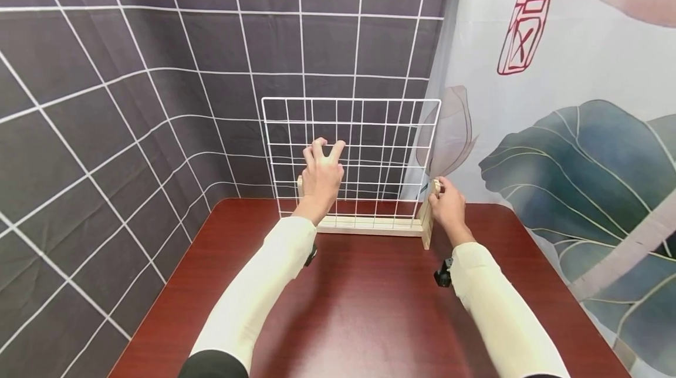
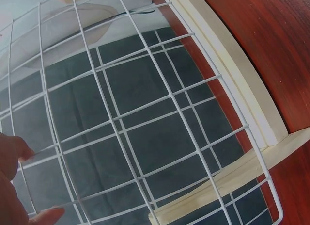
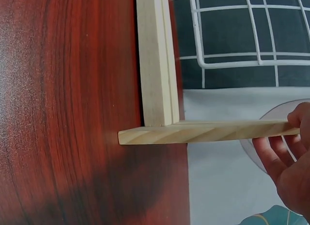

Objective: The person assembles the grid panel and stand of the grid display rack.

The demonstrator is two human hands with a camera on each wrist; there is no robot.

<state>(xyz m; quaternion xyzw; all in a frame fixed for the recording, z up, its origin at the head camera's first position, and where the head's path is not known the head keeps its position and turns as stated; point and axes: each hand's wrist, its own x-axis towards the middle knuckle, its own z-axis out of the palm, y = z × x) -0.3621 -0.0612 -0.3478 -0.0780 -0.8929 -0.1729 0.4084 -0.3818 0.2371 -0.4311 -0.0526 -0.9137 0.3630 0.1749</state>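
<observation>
A white wire grid panel (image 1: 360,146) stands upright over a pale wooden base rail (image 1: 377,228). My left hand (image 1: 322,181) is on the front of the panel, its bent fingers gripping the wires left of the middle. In the right wrist view, the panel's lower corner (image 3: 202,65) is apart from both the rail and the right side board (image 3: 193,134). My right hand (image 1: 449,206) pinches the top of that board between thumb and fingers. Mostly hidden behind my left hand in the head view, the left side board (image 2: 208,191) shows through the wires in the left wrist view.
The frame stands near the back edge of a reddish-brown table (image 1: 359,296). Behind and to the left hangs a dark grey cloth (image 1: 174,96) with white grid lines. A pale curtain (image 1: 491,149) with a lotus print hangs on the right.
</observation>
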